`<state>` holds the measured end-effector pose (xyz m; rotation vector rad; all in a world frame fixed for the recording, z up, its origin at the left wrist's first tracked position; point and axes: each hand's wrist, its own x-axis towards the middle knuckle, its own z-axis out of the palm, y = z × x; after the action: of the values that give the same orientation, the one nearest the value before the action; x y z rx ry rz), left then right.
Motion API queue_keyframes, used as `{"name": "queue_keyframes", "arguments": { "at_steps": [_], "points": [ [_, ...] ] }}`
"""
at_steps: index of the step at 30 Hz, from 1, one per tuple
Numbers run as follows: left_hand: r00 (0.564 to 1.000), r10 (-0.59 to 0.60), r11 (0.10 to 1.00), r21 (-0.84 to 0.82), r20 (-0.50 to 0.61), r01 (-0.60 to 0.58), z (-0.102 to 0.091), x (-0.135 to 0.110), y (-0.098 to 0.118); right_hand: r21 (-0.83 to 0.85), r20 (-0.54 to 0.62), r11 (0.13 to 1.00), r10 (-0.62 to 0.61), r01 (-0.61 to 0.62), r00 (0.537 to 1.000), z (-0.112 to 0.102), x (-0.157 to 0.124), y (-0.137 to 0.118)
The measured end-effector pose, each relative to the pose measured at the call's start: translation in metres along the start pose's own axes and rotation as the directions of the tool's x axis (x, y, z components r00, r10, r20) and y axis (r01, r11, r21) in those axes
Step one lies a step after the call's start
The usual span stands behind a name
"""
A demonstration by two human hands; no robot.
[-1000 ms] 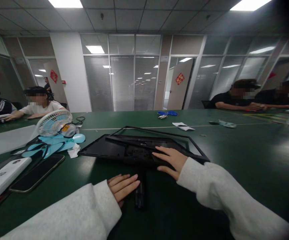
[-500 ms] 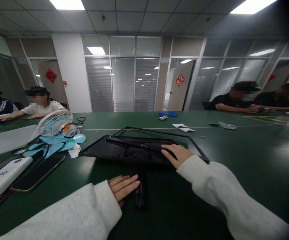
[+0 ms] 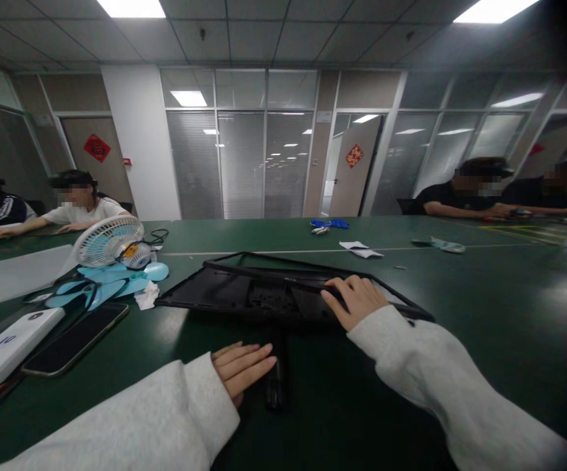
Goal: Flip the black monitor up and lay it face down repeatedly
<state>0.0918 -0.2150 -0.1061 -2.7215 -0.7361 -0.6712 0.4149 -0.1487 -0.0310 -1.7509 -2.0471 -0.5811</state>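
Now, frame (image 3: 258, 273) looked loose, askew over panel (image 3: 224, 289), neither seated nor cleared; we had right hand (image 3: 358, 302) clamped on it, left hand (image 3: 244, 367) gripping nothing beside stem (image 3: 274, 390).

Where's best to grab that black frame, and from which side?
Probably the black frame's near bar, toward its right end, from the person's side: it looks slim enough to pinch, crosses over the dark panel, and the right hand grips it there.
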Motion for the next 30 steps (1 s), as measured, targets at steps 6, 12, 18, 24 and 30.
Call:
{"name": "queue_keyframes", "arguments": {
  "at_steps": [6, 12, 18, 24, 30],
  "points": [
    [0.999, 0.024, 0.996, -0.086, 0.031, -0.021, -0.001, 0.0, -0.002, 0.01, -0.099, 0.992, -0.125, 0.126, 0.987, -0.007, 0.0, -0.003],
    [0.999, 0.002, 0.999, -0.035, 0.042, 0.0, -0.001, -0.001, 0.005, 0.072, -0.112, 0.973, -0.212, 0.221, 0.971, -0.012, -0.006, -0.012],
    [0.995, 0.033, 0.993, 0.117, -0.094, -0.022, -0.015, 0.009, 0.01, 0.064, -0.144, 0.974, -0.206, 0.217, 0.968, -0.016, -0.014, -0.02],
    [0.962, 0.013, 0.943, 0.324, -0.272, 0.079, -0.038, 0.016, -0.007, 0.062, -0.185, 0.979, -0.18, 0.195, 0.966, -0.019, -0.016, -0.017],
    [0.934, -0.109, 0.901, 0.362, -0.34, 0.237, -0.025, 0.006, -0.024, 0.04, -0.253, 0.966, -0.237, 0.255, 0.938, -0.019, -0.017, -0.017]
  ]
}}
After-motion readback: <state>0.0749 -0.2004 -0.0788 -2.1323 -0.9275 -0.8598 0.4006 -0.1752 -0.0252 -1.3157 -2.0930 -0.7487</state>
